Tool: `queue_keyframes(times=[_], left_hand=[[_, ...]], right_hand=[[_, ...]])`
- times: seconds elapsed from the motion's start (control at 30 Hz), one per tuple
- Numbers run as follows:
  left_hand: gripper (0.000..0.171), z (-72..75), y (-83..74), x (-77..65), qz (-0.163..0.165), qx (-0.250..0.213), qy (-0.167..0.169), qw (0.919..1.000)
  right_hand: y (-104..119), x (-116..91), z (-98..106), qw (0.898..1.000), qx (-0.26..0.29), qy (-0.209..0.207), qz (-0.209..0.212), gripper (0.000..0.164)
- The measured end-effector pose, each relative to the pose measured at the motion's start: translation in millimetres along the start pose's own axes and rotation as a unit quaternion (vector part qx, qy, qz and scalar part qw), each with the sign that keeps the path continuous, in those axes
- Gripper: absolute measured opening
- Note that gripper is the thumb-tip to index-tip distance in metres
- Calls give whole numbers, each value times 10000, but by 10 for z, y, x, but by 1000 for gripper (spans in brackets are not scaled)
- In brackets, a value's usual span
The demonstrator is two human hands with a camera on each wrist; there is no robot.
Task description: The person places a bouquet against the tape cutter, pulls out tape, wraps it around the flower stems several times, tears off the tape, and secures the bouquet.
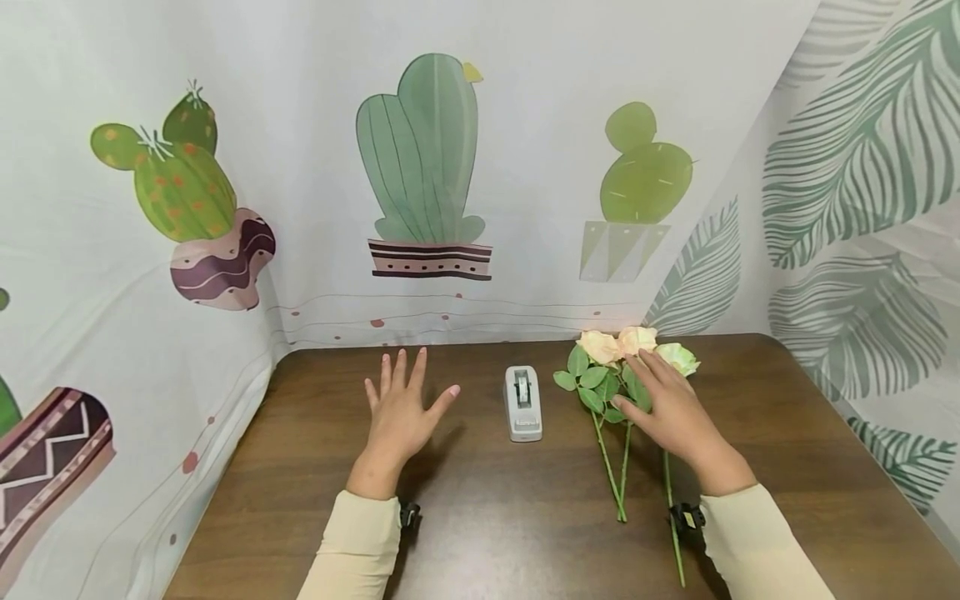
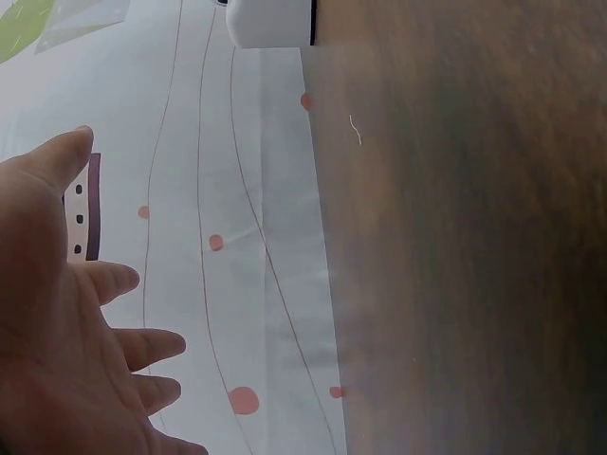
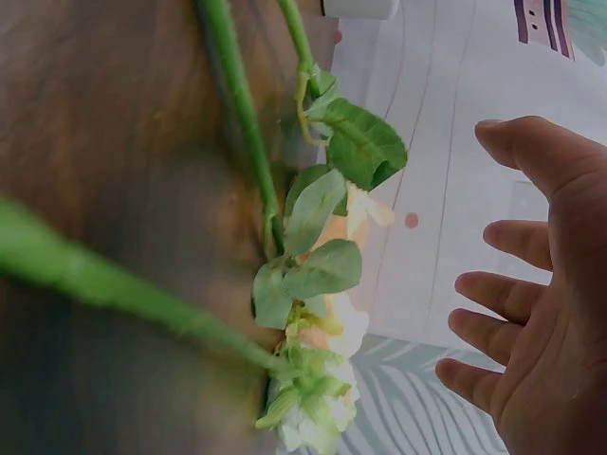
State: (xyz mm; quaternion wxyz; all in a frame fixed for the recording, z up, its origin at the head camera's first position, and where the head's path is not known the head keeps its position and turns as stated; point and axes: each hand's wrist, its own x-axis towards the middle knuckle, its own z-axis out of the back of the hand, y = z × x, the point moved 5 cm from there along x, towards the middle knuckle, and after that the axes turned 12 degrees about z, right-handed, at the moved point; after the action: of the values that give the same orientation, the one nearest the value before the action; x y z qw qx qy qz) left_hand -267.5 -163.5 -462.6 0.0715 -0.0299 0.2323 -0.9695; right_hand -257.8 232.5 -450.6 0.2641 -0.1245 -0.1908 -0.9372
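Observation:
Fingers spread, my left hand hovers over the left side of the table and holds nothing. My right hand is also empty, its fingers extended above the flowers, and it hides part of them in the head view. Two peach roses and a pale green-white rose lie with their blooms toward the table's far edge and their stems toward me. Green leaves show below the blooms in the right wrist view. Between the hands stands a white tape dispenser with a roll in it.
The brown wooden table meets a white cloth backdrop printed with cacti and leaves along its far edge. More of this cloth hangs at the left and right sides. Each wrist wears a small black camera.

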Motion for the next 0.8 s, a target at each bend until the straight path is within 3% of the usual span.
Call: queue_keyframes(times=[0.6, 0.8], left_hand=[[94, 9, -14, 1, -33, -63, 50, 10000], [93, 0, -22, -11, -20, -143, 19, 9999]], right_hand=[[-138, -317, -77, 9983, -244, 324, -429, 75], [-179, -367, -117, 9965, -299, 381, -684, 66]])
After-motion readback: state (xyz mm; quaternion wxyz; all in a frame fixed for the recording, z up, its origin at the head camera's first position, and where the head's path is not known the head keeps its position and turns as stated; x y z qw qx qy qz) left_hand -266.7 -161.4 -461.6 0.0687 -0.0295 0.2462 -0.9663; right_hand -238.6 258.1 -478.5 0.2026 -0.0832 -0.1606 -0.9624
